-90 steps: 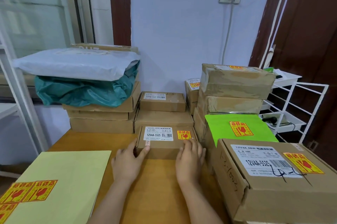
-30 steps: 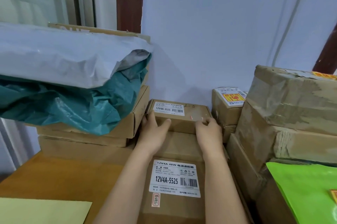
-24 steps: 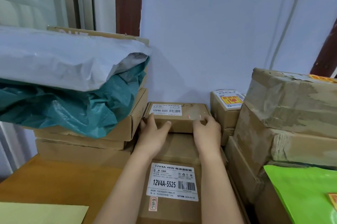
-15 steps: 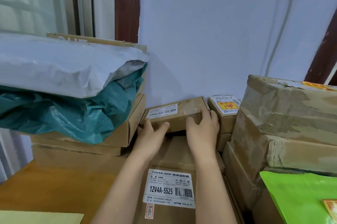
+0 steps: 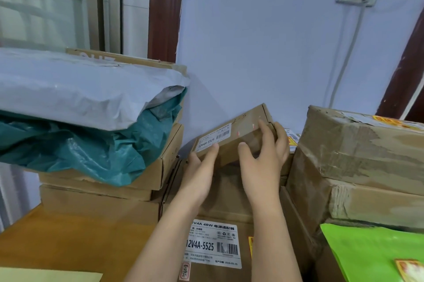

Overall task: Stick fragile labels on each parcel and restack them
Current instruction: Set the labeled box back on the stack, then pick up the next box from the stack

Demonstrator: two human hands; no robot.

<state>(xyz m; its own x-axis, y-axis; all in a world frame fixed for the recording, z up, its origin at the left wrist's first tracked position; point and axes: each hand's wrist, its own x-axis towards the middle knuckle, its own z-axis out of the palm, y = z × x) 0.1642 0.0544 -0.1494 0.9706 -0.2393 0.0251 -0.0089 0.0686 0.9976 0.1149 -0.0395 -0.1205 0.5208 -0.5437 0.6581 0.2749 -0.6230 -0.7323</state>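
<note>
A small brown cardboard parcel with a white barcode label and no fragile sticker sits tilted against the back wall, right end raised. My left hand grips its lower left corner, thumb on the front face. My right hand holds its right end, fingers curled over the top and side. Below my forearms lies a parcel marked 12V4A-5525, a yellow fragile sticker partly showing on it.
A left stack of cardboard boxes carries a teal bag and a grey mailer. Taped brown boxes rise on the right above a green parcel with a sticker. A yellow sticker sheet corner lies on the wooden table.
Both hands have lifted the small back parcel off the box beneath it. Its right end has tipped upward and it has come toward me.
</note>
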